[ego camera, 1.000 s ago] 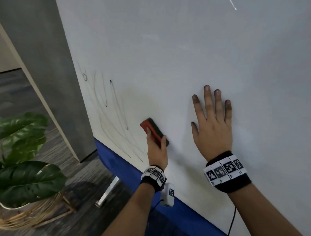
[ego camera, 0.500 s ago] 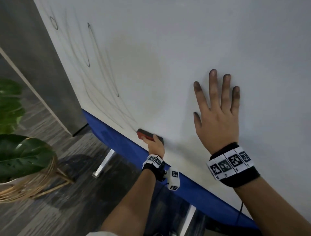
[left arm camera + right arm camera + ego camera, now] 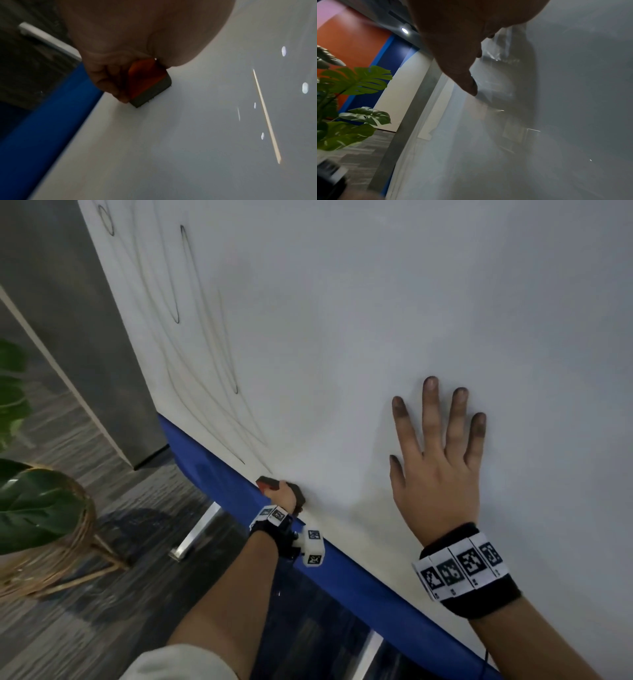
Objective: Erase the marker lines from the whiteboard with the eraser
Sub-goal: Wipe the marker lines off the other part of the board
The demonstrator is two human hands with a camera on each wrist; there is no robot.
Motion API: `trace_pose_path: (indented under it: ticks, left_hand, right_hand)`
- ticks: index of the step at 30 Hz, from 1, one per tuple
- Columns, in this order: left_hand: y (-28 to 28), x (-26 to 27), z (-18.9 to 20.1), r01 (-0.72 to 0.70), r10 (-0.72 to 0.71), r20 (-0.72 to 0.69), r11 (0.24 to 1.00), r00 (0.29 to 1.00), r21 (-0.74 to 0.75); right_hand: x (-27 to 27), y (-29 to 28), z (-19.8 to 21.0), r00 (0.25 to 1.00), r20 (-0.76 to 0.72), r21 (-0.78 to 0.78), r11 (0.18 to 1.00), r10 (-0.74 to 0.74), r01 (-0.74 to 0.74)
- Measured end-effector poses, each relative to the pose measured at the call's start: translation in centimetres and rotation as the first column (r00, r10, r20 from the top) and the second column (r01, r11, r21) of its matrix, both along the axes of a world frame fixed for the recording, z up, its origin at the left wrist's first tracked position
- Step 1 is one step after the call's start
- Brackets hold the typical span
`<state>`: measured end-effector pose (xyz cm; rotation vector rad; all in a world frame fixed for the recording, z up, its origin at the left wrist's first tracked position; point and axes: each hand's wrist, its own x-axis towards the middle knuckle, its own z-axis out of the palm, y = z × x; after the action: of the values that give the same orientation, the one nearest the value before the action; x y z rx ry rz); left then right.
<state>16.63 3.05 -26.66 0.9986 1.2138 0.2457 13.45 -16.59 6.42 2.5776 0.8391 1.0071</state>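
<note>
A large whiteboard (image 3: 376,302) fills most of the head view, with thin looping marker lines (image 3: 191,337) on its left part running down toward the bottom edge. My left hand (image 3: 282,496) grips a red eraser (image 3: 270,483) with a grey felt face and presses it on the board at its lower edge, right beside the blue frame. The left wrist view shows the eraser (image 3: 147,82) flat on the whiteboard (image 3: 188,135) with my left hand (image 3: 109,75) curled round it. My right hand (image 3: 438,460) lies flat on the board, fingers spread and smudged dark. My right hand's thumb (image 3: 467,81) touches the board.
A blue frame (image 3: 219,474) runs along the board's lower edge, with a metal leg (image 3: 195,534) below it. A grey pillar (image 3: 85,320) stands left of the board. A leafy plant in a wicker basket (image 3: 44,525) sits on the grey floor at left.
My left hand has swept the eraser down from the middle of the board to its bottom edge. The right hand has stayed flat on the board.
</note>
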Motion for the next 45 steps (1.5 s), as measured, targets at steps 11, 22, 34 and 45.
trace_pose_path:
  ticks: [11,22,34,45]
  left_hand:
    - [4.5,-2.9,17.0,-0.04,-0.142,0.304,0.852,0.942,0.522]
    - [-10.3,-3.7,5.0,0.175,-0.182,-0.004,0.952,0.983,-0.25]
    - [13.5,-2.3,31.5,-0.103,-0.287,0.453,0.743,0.844,0.662]
    - [10.8,-3.2,22.6,0.109,-0.201,0.162,0.887,0.966,0.449]
  right_hand:
    - [-0.8,4.3,-1.6,0.998,-0.062,0.121,0.993,-0.01,0.018]
    - [-0.4,4.7,-2.9,0.997,-0.07,0.036,0.999,-0.01,0.013]
    - [-2.2,7.4,-1.1,0.982,-0.161,0.201,0.978,0.096,-0.063]
    - [0.4,14.1,4.8,0.971,-0.106,0.178,0.965,0.213,-0.192]
